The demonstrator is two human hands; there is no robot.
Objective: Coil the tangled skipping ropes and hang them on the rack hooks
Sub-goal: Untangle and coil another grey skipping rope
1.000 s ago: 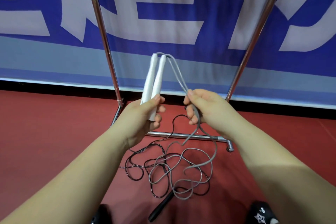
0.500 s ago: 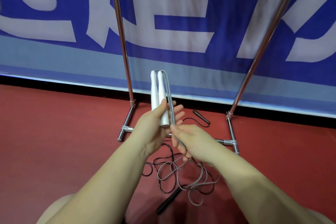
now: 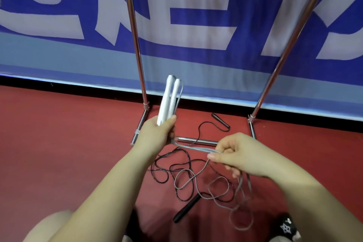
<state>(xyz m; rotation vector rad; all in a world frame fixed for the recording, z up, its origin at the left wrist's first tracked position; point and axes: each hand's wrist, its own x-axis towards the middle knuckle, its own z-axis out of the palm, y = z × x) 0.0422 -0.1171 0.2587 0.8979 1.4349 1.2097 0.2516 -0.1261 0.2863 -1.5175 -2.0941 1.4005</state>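
Left hand [image 3: 155, 133] grips the two white handles [image 3: 168, 102] of the grey skipping rope [image 3: 194, 148] together, fingers curled round their lower ends, handles pointing up and slightly tilted. Two grey strands run from the handle tops down past the left hand, then across to the right hand [image 3: 235, 155], which pinches them between thumb and curled fingers. Below the right hand the rest of the grey rope drops to the red floor [image 3: 59, 143] in loose loops. Those loops overlap the black skipping rope [image 3: 169, 165], lying tangled on the floor, one black handle [image 3: 186, 210] near the bottom of the pile, the other black handle [image 3: 220, 123] further back, past the rack base bar [image 3: 196, 141]. Black cord crosses over that bar. Rack [image 3: 135, 45] is chrome, two uprights rising out of view; hooks not visible. Blue banner [image 3: 196, 6] with white lettering behind the rack. A black shoe [image 3: 286, 228] at lower right edge.
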